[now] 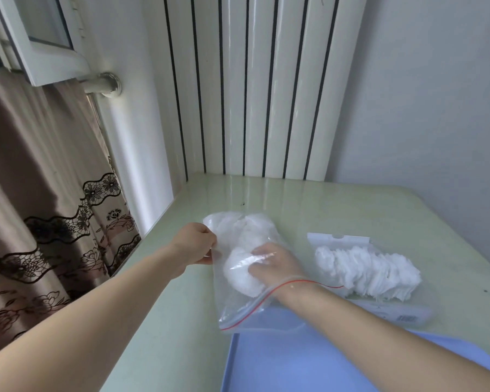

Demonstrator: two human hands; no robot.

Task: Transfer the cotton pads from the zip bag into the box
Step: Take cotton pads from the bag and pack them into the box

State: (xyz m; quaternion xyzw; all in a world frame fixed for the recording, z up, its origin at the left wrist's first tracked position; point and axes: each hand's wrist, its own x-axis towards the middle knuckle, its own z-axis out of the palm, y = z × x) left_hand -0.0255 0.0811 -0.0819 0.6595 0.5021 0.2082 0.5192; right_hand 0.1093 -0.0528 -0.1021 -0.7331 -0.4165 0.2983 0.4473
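A clear zip bag [239, 312] with a red seal line lies on the pale green table [351, 210], holding white cotton pads [238, 227]. My left hand [195, 244] pinches the bag's left edge. My right hand [275, 263] is inside the bag through its open mouth, fingers closed around a clump of cotton pads [239, 274]. To the right, a clear plastic box [337, 239] lies open with a row of white cotton pads [368, 271] stacked in it.
A blue tray or lid [280, 363] sits at the near edge, under my right forearm. A white radiator [252, 86] stands behind the table. A brown lace-patterned curtain [40, 207] hangs at the left, below a window frame.
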